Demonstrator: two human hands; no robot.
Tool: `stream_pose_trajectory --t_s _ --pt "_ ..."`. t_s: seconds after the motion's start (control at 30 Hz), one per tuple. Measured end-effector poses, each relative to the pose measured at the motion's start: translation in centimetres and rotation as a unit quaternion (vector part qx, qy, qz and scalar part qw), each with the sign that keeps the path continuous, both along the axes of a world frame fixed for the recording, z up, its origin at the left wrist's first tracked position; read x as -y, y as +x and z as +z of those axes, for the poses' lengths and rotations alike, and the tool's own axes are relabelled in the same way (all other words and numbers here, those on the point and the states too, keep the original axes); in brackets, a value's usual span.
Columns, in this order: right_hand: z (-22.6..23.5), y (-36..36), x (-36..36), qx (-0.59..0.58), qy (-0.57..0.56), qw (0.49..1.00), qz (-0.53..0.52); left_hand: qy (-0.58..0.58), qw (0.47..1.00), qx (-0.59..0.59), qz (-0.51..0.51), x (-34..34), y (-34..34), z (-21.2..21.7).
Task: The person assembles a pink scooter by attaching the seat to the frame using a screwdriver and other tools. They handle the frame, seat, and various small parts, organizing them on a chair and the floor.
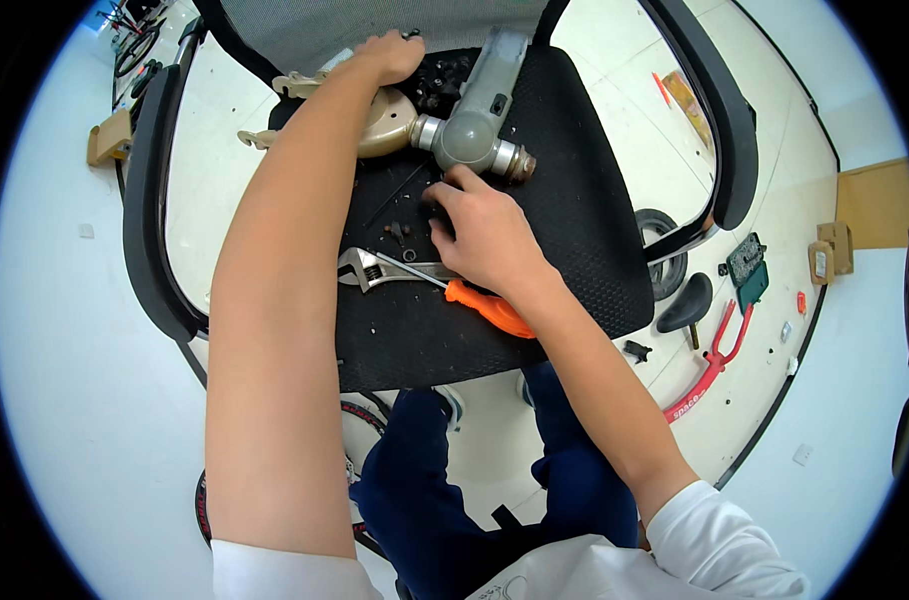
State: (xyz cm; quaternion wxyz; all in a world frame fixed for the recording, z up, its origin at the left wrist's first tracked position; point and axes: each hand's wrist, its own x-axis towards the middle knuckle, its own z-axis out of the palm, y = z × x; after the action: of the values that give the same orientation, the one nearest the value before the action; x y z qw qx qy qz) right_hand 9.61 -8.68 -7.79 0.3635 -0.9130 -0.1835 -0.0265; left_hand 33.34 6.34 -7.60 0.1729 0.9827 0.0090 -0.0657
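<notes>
My left hand (392, 57) reaches to the back of the black chair seat (584, 215), beside a heap of small black parts (439, 80). Its fingers are curled; a small dark piece shows at their tips, its kind unclear. My right hand (489, 228) hovers over the seat's middle, thumb and fingers apart, with nothing seen between them. Just beyond it lies a grey metal part (466, 138) with a round joint and silver collars, meeting a beige rounded part (389, 125) partly hidden by my left forearm. Nearer me are an adjustable wrench (369, 270) and an orange-handled screwdriver (489, 308).
Black armrests (719, 130) flank the seat. Small dark screws (399, 233) and a thin rod (392, 195) lie on it. On the floor at right are a bicycle saddle (686, 303), a red fork (712, 362), a small wheel (662, 270) and a green tool case (749, 275).
</notes>
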Motion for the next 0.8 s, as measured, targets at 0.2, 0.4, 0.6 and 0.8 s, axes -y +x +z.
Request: stream_pose_trajectory --t_s 0.2,0.4,0.6,0.8 --pt "1.1 -0.8 1.2 -0.117 -0.008 0.991 -0.069 0.04 0.997 -0.06 -0.031 -1.2 1.4 0.8" --pt "2.0 -1.6 1.9 -0.155 0.053 0.986 -0.041 -0.081 0.99 0.018 -0.116 -3.6 2.0 -1.6" --pt "2.7 -1.4 2.5 -0.192 0.109 0.974 -0.053 0.016 0.994 -0.009 -0.108 -2.2 3.4 -1.6" --pt "3.6 -1.9 6.3 -0.139 0.078 0.976 -0.151 -0.003 0.999 0.028 -0.044 -2.3 3.6 -2.7"
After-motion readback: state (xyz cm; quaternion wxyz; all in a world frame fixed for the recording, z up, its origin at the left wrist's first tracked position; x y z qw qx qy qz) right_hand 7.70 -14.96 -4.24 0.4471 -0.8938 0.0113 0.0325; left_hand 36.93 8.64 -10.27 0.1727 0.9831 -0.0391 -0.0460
